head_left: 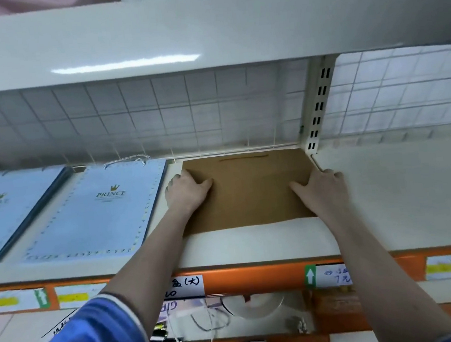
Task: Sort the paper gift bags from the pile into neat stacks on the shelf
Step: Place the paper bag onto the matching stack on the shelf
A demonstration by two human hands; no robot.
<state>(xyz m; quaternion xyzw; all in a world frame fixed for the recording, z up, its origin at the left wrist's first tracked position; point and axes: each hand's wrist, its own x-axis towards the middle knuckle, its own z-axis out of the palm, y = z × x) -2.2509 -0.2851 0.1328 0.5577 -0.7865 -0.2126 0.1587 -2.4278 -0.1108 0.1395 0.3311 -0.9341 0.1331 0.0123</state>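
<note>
Flat on the shelf (pixel 253 244), the brown bag (pixel 250 187) lies long axis left-right, top toward the back. Left hand (pixel 186 192) and right hand (pixel 321 189) press its side edges, fingers straight, gripping nothing.

Bare shelf (pixel 403 195) right — upright (pixel 319 101) (slotted) between.

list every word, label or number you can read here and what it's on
"PRINCE", under a gold crown: light blue gift bag.
Same print, too blurred to read: leftmost blue bag.
"(大)", handwritten: white price label on the orange shelf edge.
Other shelf tags: too blurred to read.
Brown paper bag: no text.
</note>
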